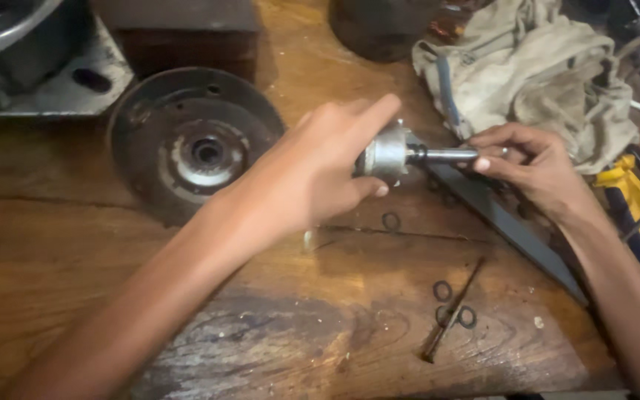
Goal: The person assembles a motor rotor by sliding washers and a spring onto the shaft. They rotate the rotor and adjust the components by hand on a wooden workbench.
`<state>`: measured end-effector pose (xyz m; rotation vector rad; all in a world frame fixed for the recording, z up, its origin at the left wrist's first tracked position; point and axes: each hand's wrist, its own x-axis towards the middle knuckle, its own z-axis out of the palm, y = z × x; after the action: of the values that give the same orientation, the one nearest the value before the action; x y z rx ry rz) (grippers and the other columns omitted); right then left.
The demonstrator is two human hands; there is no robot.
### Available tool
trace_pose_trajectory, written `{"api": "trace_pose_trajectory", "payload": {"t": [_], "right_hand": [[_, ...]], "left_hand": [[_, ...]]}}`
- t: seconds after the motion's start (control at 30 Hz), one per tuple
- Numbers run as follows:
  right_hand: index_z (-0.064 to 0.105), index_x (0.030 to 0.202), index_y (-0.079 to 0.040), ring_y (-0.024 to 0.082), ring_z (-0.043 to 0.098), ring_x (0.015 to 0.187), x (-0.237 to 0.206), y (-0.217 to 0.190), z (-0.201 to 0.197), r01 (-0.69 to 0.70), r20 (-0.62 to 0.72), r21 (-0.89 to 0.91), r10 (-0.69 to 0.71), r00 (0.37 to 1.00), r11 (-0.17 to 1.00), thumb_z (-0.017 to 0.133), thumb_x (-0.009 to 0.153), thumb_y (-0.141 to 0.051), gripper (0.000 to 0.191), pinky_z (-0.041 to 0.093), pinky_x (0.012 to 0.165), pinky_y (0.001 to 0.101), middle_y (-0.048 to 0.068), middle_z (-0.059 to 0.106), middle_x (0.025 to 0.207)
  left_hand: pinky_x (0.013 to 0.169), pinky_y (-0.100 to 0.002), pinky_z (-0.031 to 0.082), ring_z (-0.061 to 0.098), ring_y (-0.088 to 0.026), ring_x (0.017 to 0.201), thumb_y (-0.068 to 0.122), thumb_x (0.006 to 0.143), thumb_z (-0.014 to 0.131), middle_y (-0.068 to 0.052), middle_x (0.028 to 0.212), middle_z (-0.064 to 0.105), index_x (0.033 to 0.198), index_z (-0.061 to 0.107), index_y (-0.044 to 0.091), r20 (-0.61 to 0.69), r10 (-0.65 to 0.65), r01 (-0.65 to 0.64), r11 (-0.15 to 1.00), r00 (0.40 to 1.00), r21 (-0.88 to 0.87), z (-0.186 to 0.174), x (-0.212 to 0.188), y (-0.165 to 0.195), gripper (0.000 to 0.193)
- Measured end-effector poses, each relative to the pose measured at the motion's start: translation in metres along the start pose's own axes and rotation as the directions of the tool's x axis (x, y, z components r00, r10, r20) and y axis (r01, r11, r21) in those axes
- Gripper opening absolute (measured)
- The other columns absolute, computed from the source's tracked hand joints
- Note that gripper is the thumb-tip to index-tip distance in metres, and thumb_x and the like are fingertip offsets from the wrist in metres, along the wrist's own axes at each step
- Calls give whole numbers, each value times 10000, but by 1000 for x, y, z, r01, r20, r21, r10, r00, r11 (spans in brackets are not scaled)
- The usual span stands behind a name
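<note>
Two hands hold a shiny metal part above a wooden table [75, 244].
The left hand [312, 174] wraps around the silver rotor [387, 154], round and fat; right hand [531, 159] fingers pinch its thin grey shaft [446, 155].

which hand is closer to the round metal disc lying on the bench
Left. The left hand hovers just right of the round metal disc, gripping the rotor. The right hand pinches the shaft farther right.

Dim warm light, soft motion blur
</note>
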<state>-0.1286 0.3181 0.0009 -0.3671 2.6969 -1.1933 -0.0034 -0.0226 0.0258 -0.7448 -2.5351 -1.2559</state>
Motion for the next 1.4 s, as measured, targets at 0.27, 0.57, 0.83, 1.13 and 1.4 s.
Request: {"api": "trace_pose_trajectory", "payload": {"t": [0.27,0.57,0.83,1.13,1.4], "right_hand": [[754,1119,-32,84,527,587,6,6,-7,119,104,21,-120,987,993,814,842,-77,288,386,481,213,106,776,937],[732,1092,-5,162,757,886,-2,-8,12,142,63,162,-154,986,977,753,836,-6,257,615,777,233,162,774,998],[728,1084,17,172,741,903,-13,-9,19,345,-6,134,-347,938,929,755,880,-25,210,588,774,262,159,756,1044],[753,1045,0,222,770,882,-6,-21,16,-2,136,94,-11,991,996,639,933,-145,216,625,781,345,142,799,1014],[779,1235,-77,177,495,577,-15,-35,3,35,149,-239,2,989,970,699,944,-250,348,342,513,290,111,806,849]], "left_hand": [[824,-482,565,698,-364,1024,106,769,826,-187,1073,695,1196,519,3,-7,9,-9,1000,1000,-29,0,5,-1,536],[824,-456,587,706,-338,995,109,760,821,-170,1047,683,1110,519,14,28,-37,37,999,999,-22,-4,6,1,472],[773,-442,590,717,-307,947,56,783,798,-155,994,696,1091,527,10,41,-3,3,1000,999,-1,-6,9,1,413],[795,-428,569,711,-308,967,42,734,830,-151,1022,713,1123,532,11,38,51,-50,998,998,-42,-4,6,-3,491],[777,-404,591,718,-283,924,84,746,841,-128,1001,712,1096,540,30,73,-28,28,1000,997,2,-4,8,-1,465]]}}
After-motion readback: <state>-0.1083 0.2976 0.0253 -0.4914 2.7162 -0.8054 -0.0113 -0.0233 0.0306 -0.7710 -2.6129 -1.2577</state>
